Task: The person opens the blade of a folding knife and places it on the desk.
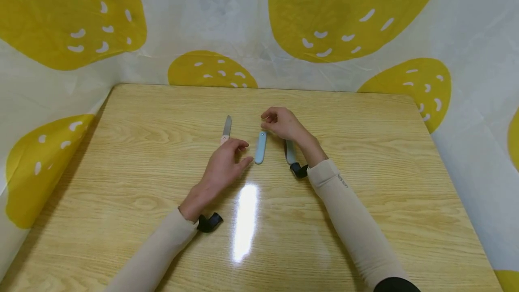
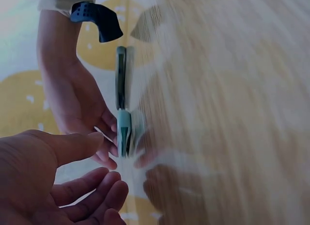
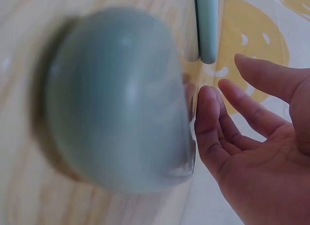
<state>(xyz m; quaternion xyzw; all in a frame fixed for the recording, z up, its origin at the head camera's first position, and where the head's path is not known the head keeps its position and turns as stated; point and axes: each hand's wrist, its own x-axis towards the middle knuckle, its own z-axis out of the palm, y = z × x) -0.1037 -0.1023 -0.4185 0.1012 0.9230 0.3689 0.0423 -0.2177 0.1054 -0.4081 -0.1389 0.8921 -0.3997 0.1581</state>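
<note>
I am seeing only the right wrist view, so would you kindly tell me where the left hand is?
Observer: The head view shows the left hand to the left of the middle blue handle, its thumb tip close to the handle's near end.
Operator: Thank you; is there another thing that my view leaves out?
Observer: Yes, a knife with its grey blade out lies left of the handle, its pink end partly hidden by the left hand.
Operator: And where does the blurred blue shape near my camera lie?
Observer: Most likely it is the blue-grey piece on the table, right of the middle handle.
</note>
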